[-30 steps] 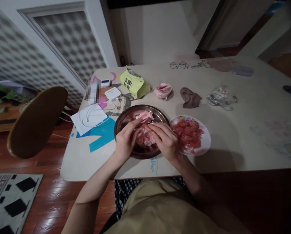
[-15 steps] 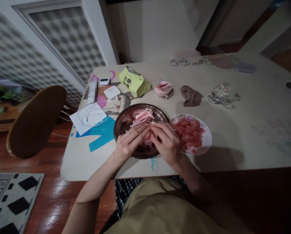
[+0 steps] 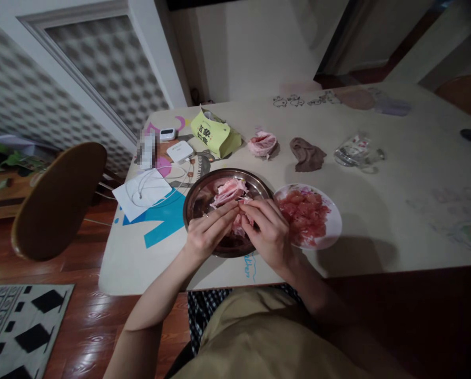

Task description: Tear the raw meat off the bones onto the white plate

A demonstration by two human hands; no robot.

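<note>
Over a round metal basin (image 3: 188, 197), both hands meet with their fingertips pinched together. My left hand (image 3: 212, 229) and my right hand (image 3: 269, 229) are closed on a small piece of pink pomelo (image 3: 241, 204), mostly hidden by the fingers. Pale pink pomelo peel and membrane (image 3: 229, 190) lie in the basin beyond the fingertips, with more scraps under the hands. Right of the basin, a white flower-patterned plate (image 3: 334, 231) holds a heap of peeled red pomelo flesh (image 3: 304, 213). A larger unpeeled chunk of pomelo (image 3: 262, 144) sits farther back on the table.
A brown cloth (image 3: 307, 154) and a clear glass mug lying on its side (image 3: 357, 151) are at the back right. Toward the left are a yellow-green packet (image 3: 215, 134), a white device (image 3: 180, 151), and white paper (image 3: 143, 192) with a cable. A wooden chair (image 3: 59, 202) stands left of the table.
Both hands stay at the basin with their fingertips together, the fingers shifting only slightly. The whole view has moved a little; nothing else visibly differs.
</note>
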